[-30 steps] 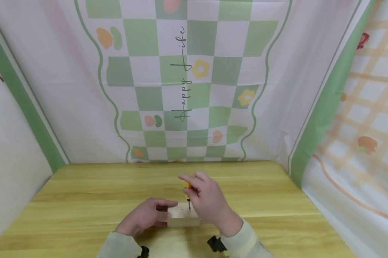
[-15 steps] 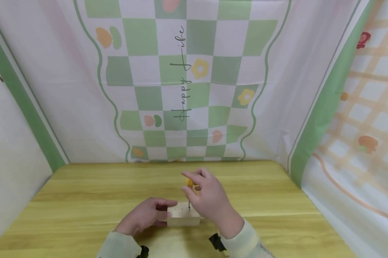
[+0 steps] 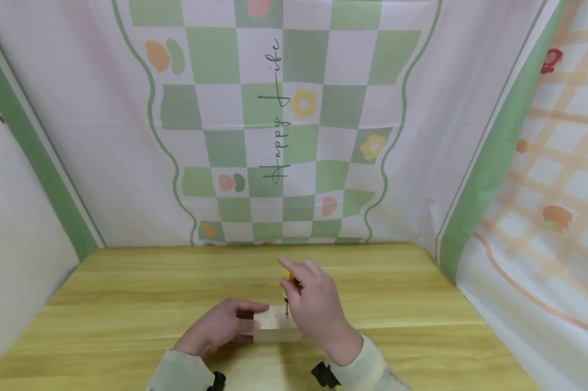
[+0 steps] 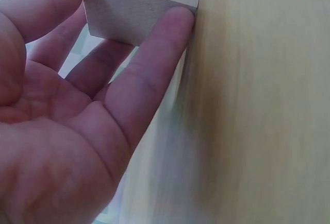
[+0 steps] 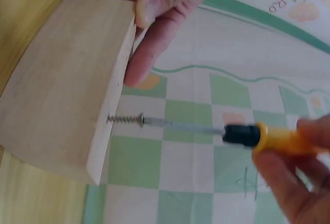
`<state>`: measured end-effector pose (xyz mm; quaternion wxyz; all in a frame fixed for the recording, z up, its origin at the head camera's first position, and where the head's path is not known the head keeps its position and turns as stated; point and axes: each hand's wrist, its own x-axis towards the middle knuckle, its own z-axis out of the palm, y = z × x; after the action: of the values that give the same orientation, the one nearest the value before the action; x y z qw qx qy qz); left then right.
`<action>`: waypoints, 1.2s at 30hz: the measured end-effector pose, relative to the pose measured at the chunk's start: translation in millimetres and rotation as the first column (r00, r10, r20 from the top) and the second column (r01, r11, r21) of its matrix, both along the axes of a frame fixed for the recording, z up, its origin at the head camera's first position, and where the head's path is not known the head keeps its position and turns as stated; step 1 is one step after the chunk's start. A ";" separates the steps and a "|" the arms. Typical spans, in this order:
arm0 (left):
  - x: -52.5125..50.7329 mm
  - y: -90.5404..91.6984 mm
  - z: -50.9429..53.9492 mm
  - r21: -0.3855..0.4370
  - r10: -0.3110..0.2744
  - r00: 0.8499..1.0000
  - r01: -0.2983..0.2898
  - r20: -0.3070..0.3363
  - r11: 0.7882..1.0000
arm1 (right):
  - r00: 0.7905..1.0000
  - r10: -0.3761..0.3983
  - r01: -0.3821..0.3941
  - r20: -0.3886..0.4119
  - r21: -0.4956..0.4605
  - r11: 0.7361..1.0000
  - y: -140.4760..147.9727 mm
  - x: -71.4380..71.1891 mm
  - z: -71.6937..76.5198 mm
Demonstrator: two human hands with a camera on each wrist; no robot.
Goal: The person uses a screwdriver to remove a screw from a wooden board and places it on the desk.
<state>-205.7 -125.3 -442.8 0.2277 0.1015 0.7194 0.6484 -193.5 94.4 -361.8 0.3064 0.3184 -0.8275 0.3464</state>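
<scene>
A pale wooden block [image 3: 277,335] with small holes in its top stands on the table, its left end gripped by my left hand [image 3: 220,327]. In the left wrist view the fingers [image 4: 149,74] lie against the block's end face [image 4: 121,13]. My right hand [image 3: 318,307] holds a yellow-handled screwdriver [image 3: 287,276] upright above the block. In the right wrist view the screwdriver's shaft [image 5: 183,126] meets the head of a screw [image 5: 126,119]. That screw's tip is in the block [image 5: 62,85], with most of its thread exposed.
The wooden table [image 3: 152,271] extends around both hands. A hanging cloth [image 3: 220,108] with green checks stands behind its back edge, and an orange-checked cloth [image 3: 557,179] hangs at the right. Black bands are at both wrists.
The right fingers have opened from the screwdriver handle and closed round it again, the hand shifting slightly. My left hand and the block have stayed in place.
</scene>
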 end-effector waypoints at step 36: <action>-0.7 -0.8 0.3 0.033 -0.022 1.000 0.021 0.016 0.999 | 0.924 0.227 -0.227 0.308 -0.038 0.973 10.8 -6.8 11.5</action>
<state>-206.4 -126.1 -442.6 0.2389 0.1076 0.7056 0.6584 -200.3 105.2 -350.3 0.1307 0.3534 -0.8226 0.4258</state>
